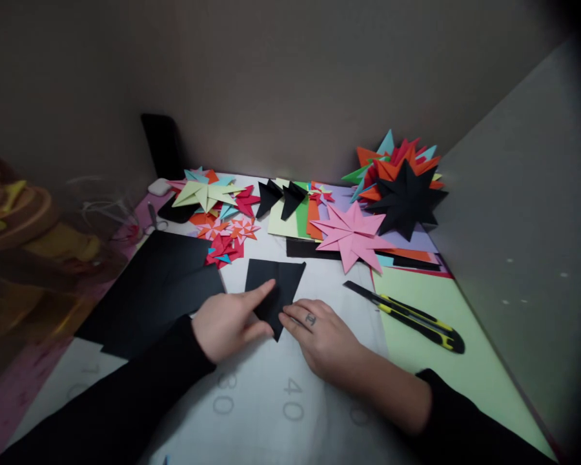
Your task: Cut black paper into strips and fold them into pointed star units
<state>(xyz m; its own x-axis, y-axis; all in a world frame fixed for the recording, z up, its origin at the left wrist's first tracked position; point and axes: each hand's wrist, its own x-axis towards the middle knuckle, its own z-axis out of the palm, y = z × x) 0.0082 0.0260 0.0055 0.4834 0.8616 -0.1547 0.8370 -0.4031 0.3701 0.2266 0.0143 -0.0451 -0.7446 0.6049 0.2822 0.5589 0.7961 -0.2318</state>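
A folded piece of black origami paper (270, 274) lies on the white mat, narrowing to a point at the near end. My left hand (230, 323) rests on its left side, index finger and thumb stretched apart over the paper and the other fingers curled under. At the right edge near the tip, my right hand (319, 332) has its fingers pressed together on the paper; its thumb is mostly hidden. Larger black sheets (155, 290) lie under and beyond my left forearm. To the right of my right hand lies a yellow and black box cutter (411, 316), blade out.
Behind are a pink paper star (353, 236), a black paper star (409, 200), a pale yellow star (206, 194) and two black folded pieces (293, 199). A phone (162, 145) leans on the wall near small scissors (153, 219). Light green paper (445, 368) covers the right side.
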